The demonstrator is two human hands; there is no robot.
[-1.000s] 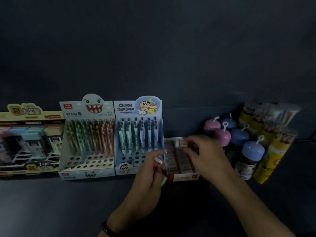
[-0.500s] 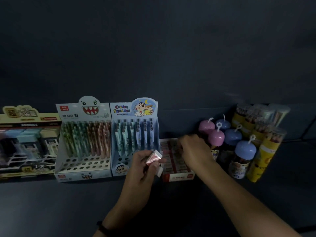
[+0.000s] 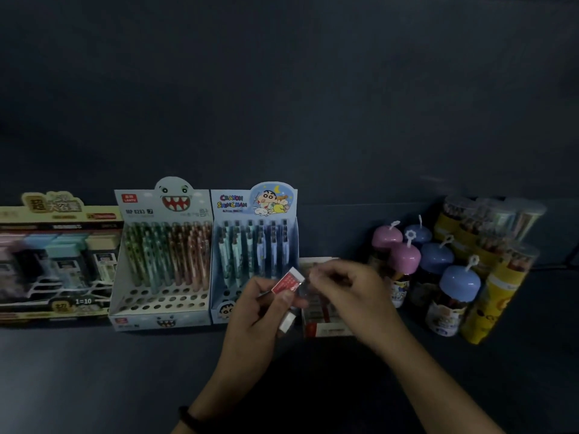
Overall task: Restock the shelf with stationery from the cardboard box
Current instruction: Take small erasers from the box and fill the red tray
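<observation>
Sitting on the dark shelf (image 3: 94,371), just beside the Shin-chan pen display (image 3: 253,245), is the eraser box (image 3: 332,331). Right hand (image 3: 354,296) is over it, fingers curled, can't tell if they hold anything. Left hand (image 3: 253,311) pinches a red-wrapped eraser (image 3: 288,280), white one (image 3: 286,322) tucked underneath.

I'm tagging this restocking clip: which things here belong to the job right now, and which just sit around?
In the job:
left hand, gripping a red-sleeved eraser
right hand, close beside it
eraser box, partly behind the right hand

Just sitting there:
monster pen display
Crayon Shin-chan pen display
dome-lidded jars
yellow pencil tubes
far-left display box
</observation>
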